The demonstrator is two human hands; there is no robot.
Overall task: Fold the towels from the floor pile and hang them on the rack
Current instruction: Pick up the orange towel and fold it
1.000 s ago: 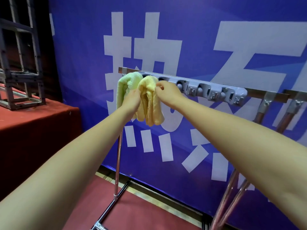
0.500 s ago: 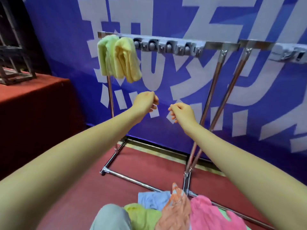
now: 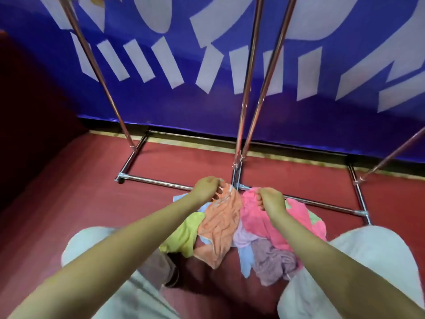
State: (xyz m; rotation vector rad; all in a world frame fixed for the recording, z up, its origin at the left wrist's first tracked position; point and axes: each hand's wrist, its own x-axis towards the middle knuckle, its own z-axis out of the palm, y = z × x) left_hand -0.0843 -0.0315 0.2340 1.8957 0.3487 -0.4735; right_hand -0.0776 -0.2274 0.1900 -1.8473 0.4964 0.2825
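the pile of towels (image 3: 248,229) lies on the red floor (image 3: 69,203) between the person's knees, right against the low front bar of the rack (image 3: 247,88), and it looks far from used up: an orange towel (image 3: 220,224) on top, a pink towel (image 3: 257,215) beside it, a yellow-green towel (image 3: 184,236) to the left, with pale blue and mauve ones tucked below. the left hand (image 3: 205,189) is down at the far corner of the orange towel with fingers curled as though pinching its edge, though the actual contact is hard to make out; the right hand (image 3: 271,200) is loosely curled over the pink towel, and i cannot tell whether it has hold of anything. only the rack's uprights and base bars show here, plus a scrap of yellow cloth at the very top edge, so what is already hung cannot be counted from this view. my judgement is that the job is at an early stage, with at least five towels left to fold and hang, and the step in hand is picking up the next one. behind the rack hangs a blue banner (image 3: 230,111) with large white lettering. the towels overlap one another, so lifting the orange one could drag a neighbour along, and the rack's base bar runs just behind the pile.
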